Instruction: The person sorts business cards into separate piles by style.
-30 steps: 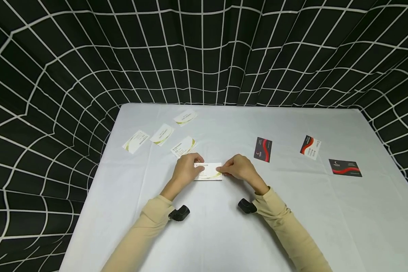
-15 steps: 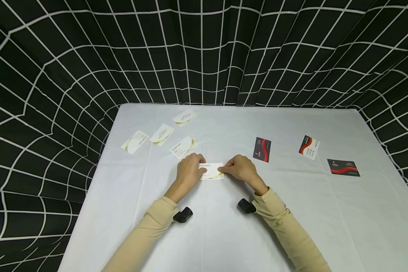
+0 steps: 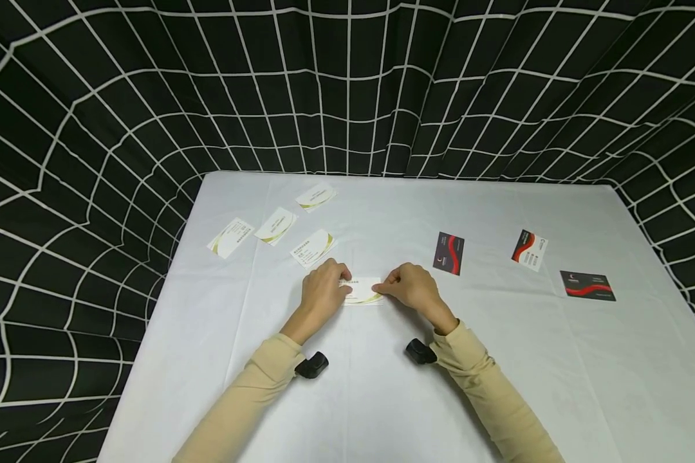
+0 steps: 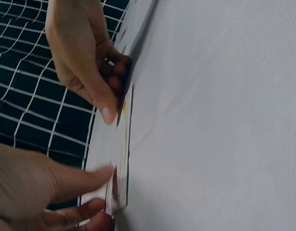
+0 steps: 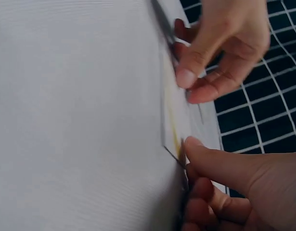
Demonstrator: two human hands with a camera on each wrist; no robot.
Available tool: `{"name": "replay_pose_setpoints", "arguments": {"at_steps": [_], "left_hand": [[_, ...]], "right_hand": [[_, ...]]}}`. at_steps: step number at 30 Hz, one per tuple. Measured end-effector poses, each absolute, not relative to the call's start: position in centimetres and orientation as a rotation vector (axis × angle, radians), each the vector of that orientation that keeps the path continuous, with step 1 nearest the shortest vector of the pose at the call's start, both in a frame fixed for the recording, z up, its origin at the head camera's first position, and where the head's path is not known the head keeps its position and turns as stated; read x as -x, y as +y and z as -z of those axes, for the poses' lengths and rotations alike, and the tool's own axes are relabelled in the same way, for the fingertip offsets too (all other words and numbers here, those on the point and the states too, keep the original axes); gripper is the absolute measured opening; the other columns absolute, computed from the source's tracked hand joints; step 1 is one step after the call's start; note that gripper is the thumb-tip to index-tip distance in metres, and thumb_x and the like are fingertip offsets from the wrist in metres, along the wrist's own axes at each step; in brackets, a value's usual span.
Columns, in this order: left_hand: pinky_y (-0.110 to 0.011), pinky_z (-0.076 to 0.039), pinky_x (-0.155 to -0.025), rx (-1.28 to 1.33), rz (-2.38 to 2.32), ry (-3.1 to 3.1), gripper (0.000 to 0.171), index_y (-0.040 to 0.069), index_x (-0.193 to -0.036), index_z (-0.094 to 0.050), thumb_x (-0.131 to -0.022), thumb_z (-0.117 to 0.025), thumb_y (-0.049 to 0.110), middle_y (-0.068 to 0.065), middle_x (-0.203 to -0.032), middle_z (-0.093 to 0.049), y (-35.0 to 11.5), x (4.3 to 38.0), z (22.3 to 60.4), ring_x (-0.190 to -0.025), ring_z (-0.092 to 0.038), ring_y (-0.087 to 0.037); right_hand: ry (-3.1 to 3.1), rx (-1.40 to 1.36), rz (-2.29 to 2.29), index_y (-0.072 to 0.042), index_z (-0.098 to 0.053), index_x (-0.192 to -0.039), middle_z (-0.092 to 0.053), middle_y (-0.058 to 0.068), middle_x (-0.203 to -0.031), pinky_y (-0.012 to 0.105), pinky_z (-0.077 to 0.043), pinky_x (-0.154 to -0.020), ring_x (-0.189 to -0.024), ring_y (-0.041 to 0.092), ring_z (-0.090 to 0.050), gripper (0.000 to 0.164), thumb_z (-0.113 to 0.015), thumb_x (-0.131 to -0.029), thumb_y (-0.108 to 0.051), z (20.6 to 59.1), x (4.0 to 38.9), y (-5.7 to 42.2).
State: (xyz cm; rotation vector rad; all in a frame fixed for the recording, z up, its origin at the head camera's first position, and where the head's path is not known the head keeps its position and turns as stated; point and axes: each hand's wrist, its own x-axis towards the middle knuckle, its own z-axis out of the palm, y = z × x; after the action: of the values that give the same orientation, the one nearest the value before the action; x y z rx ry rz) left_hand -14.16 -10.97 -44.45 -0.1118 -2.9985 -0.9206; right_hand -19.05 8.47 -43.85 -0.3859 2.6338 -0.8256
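Observation:
A white business card [image 3: 363, 291] with a gold curve along its lower edge lies between both hands, low over the white table. My left hand [image 3: 323, 289] pinches its left end, thumb on top and fingers underneath. At the opposite end, my right hand [image 3: 408, 287] pinches the corner between thumb and curled fingers. Thin layered edges [image 4: 115, 192] show near the left thumb in the left wrist view; how many cards are there I cannot tell. The right wrist view shows the card [image 5: 173, 113] nearly edge-on and blurred.
Several white-and-gold cards [image 3: 314, 248] lie at the back left of the table [image 3: 370, 399]. On the right are a dark card with a red stripe [image 3: 448, 253], a red, black and white card [image 3: 529, 249] and another dark card [image 3: 587, 285]. A black grid-patterned curtain [image 3: 347, 83] surrounds the table.
My left hand has shifted slightly right, and the card has slid a little to the right with it. The right hand has barely moved. Loose cards stay where they were.

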Motion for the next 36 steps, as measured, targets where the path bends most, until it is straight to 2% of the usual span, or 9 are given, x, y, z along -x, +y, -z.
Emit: {"name": "replay_pose_setpoints", "arguments": {"at_steps": [4, 9, 12, 15, 20, 24, 27, 31, 36], "left_hand": [[-0.037, -0.049, -0.067, 0.023, 0.958, -2.904, 0.021, 0.005, -0.096, -0.072, -0.079, -0.082, 0.015, -0.006, -0.088, -0.065, -12.1, 14.6, 44.2, -0.078, -0.062, -0.022], [-0.043, -0.049, -0.066, -0.235, 0.818, -2.887, 0.043, -0.004, -0.111, -0.067, -0.081, -0.081, 0.023, -0.018, -0.098, -0.061, -15.4, 15.7, 43.8, -0.082, -0.060, -0.032], [-0.041, -0.048, -0.062, -0.343, 0.712, -2.935, 0.050, -0.010, -0.108, -0.064, -0.081, -0.080, 0.030, -0.022, -0.099, -0.056, -17.0, 16.1, 44.1, -0.078, -0.057, -0.032], [-0.040, -0.048, -0.063, -0.376, 0.683, -2.959, 0.052, -0.010, -0.106, -0.065, -0.080, -0.081, 0.032, -0.024, -0.103, -0.056, -17.6, 16.2, 44.6, -0.081, -0.056, -0.032], [-0.043, -0.050, -0.072, -0.337, 0.816, -2.918, 0.053, -0.006, -0.115, -0.063, -0.076, -0.084, 0.024, -0.021, -0.107, -0.057, -17.9, 16.4, 45.0, -0.091, -0.057, -0.034], [-0.039, -0.051, -0.069, -0.223, 1.059, -2.827, 0.044, -0.005, -0.111, -0.060, -0.075, -0.083, 0.008, -0.018, -0.095, -0.064, -17.9, 16.7, 45.0, -0.080, -0.062, -0.030], [-0.034, -0.050, -0.063, -0.161, 1.208, -2.768, 0.036, -0.005, -0.110, -0.061, -0.079, -0.079, 0.001, -0.017, -0.086, -0.068, -17.6, 16.8, 44.9, -0.068, -0.062, -0.024], [-0.028, -0.043, -0.058, -0.162, 1.220, -2.754, 0.032, -0.002, -0.111, -0.066, -0.083, -0.077, 0.008, -0.012, -0.082, -0.068, -16.9, 16.7, 44.6, -0.059, -0.053, -0.016], [-0.027, -0.038, -0.053, -0.124, 1.151, -2.810, 0.033, 0.000, -0.110, -0.068, -0.083, -0.079, 0.016, -0.005, -0.074, -0.063, -15.7, 16.1, 43.9, -0.053, -0.044, -0.013]], "right_hand": [[2.586, 0.407, 0.887, -0.009, -0.071, -0.074, -0.049, -0.006, -0.056, 0.024, -0.030, -0.050, -0.053, 0.009, -0.040, 0.027, -0.075, -0.086, -0.032, 43.8, 19.9, 8.7], [2.650, 0.400, 0.822, -0.010, -0.072, -0.081, -0.058, -0.003, -0.064, 0.025, -0.035, -0.052, -0.056, 0.011, -0.047, 0.027, -0.075, -0.086, -0.036, 42.6, 21.0, 7.1], [2.682, 0.434, 0.857, -0.010, -0.073, -0.087, -0.064, -0.001, -0.071, 0.026, -0.038, -0.056, -0.059, 0.012, -0.051, 0.024, -0.077, -0.085, -0.033, 42.2, 21.6, 5.4], [2.678, 0.485, 0.922, -0.008, -0.072, -0.093, -0.068, 0.002, -0.080, 0.027, -0.041, -0.061, -0.065, 0.015, -0.056, 0.022, -0.077, -0.086, -0.029, 42.0, 22.1, 3.6], [2.638, 0.505, 0.929, -0.004, -0.069, -0.111, -0.070, 0.008, -0.097, 0.031, -0.046, -0.074, -0.081, 0.020, -0.062, 0.034, -0.076, -0.087, -0.026, 42.2, 22.8, 1.3], [2.621, 0.502, 0.954, 0.001, -0.063, -0.124, -0.069, 0.013, -0.111, 0.034, -0.049, -0.081, -0.092, 0.023, -0.062, 0.046, -0.076, -0.087, -0.025, 42.7, 23.4, 0.7], [2.588, 0.467, 1.068, 0.002, -0.067, -0.117, -0.072, 0.014, -0.104, 0.029, -0.052, -0.071, -0.083, 0.023, -0.067, 0.040, -0.076, -0.088, -0.022, 43.2, 23.8, 1.0], [2.543, 0.403, 1.206, 0.001, -0.073, -0.098, -0.073, 0.012, -0.081, 0.022, -0.048, -0.054, -0.061, 0.019, -0.064, 0.023, -0.076, -0.087, -0.019, 43.3, 23.9, 2.3], [2.538, 0.369, 1.123, -0.003, -0.076, -0.090, -0.070, 0.008, -0.070, 0.023, -0.040, -0.052, -0.055, 0.015, -0.057, 0.025, -0.074, -0.088, -0.028, 42.4, 23.0, 4.6]]}}
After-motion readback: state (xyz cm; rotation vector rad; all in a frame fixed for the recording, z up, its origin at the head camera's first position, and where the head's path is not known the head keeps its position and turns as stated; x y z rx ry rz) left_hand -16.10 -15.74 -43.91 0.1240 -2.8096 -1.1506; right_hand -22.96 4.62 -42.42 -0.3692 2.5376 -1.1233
